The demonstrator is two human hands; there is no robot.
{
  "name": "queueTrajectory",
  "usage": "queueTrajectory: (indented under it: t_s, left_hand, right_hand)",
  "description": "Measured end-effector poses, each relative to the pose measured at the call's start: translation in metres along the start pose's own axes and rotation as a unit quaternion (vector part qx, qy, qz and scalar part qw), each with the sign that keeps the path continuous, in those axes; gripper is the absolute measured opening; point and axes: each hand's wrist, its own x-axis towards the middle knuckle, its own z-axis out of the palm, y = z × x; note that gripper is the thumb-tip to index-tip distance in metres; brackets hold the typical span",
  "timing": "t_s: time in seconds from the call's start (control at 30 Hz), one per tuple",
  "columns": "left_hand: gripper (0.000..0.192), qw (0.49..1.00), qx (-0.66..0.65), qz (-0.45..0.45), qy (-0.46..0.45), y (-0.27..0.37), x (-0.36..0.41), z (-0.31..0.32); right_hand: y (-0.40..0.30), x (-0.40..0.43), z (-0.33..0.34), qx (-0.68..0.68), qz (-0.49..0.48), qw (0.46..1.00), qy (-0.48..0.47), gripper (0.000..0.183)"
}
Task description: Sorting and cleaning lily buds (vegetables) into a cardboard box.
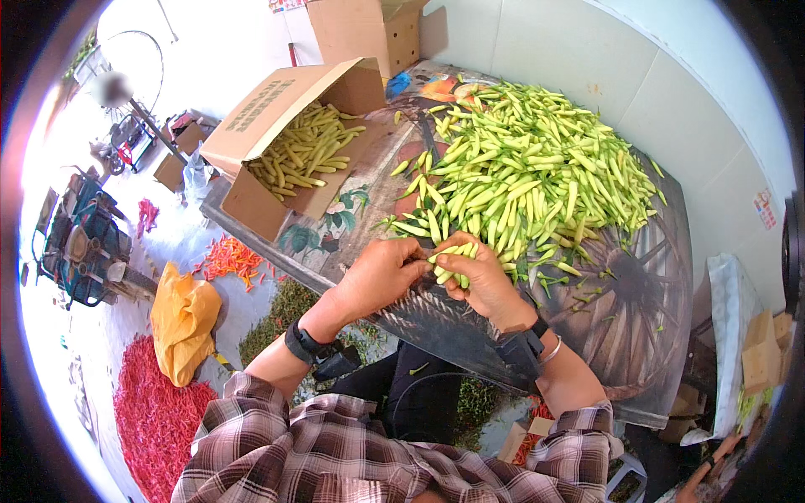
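My right hand (481,276) is shut on a small bunch of pale green chili peppers (454,267). Thumb and fingers of my left hand (387,273) are pinched together right beside that bunch; whether anything is between them is hidden. Just beyond both hands, a large heap of pale green chili peppers (534,166) with green stems covers much of the table (666,352). On its left side lies a cardboard box (277,113) on its side, open towards the heap, with yellowish-green peppers (308,151) inside. Loose green stems (582,298) are scattered right of my right hand.
A taller cardboard box (371,31) stands at the back by the wall. On the floor to the left are a red pepper heap (154,427), a yellow plastic bag (182,320), orange-red peppers (233,261) and a parked vehicle (85,245). Another person's arm (714,462) shows at lower right.
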Motion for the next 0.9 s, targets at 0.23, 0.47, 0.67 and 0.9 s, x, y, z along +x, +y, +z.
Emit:
queueTrajectory:
  t_s: [0.23,0.47,0.67,0.9]
  left_hand:
    - [0.021,0.983,-0.051,-0.07,0.162,-0.026,0.014,0.003]
    - [0.018,0.973,0.135,0.12,0.142,-0.035,0.021,-0.002]
    - [0.014,0.966,0.197,0.154,0.071,-0.035,0.046,0.013]
    - [0.024,0.964,0.193,0.156,0.093,-0.047,0.042,0.005]
  right_hand:
    - [0.007,0.003,0.006,-0.061,-0.058,0.996,0.025,0.01]
    - [0.0,0.004,-0.004,0.08,0.0,0.996,0.029,0.01]
    - [-0.001,0.005,-0.01,0.128,0.006,0.992,0.006,0.01]
    - [0.0,0.008,-0.011,0.131,-0.001,0.991,-0.001,0.008]
